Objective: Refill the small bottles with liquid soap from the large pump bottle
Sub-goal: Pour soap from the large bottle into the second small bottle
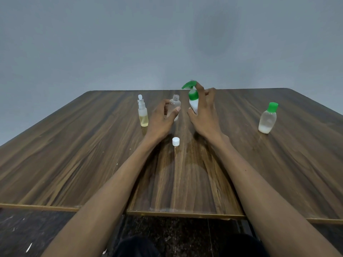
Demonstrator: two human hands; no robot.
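Observation:
A clear small bottle (174,104) stands uncapped in the middle of the wooden table (74,154); my left hand (161,119) wraps around its lower part. Its white cap (175,141) lies on the table nearer to me. Just to the right, my right hand (204,112) grips the white pump bottle (193,102), which leans toward the clear bottle. One finger rests on its green pump head (189,84), whose spout points left, above the open neck.
A small spray bottle (143,114) with yellowish liquid stands left of my left hand. A small bottle with a green cap (267,118), part filled with white liquid, stands at the right. A grey wall rises behind the table's far edge.

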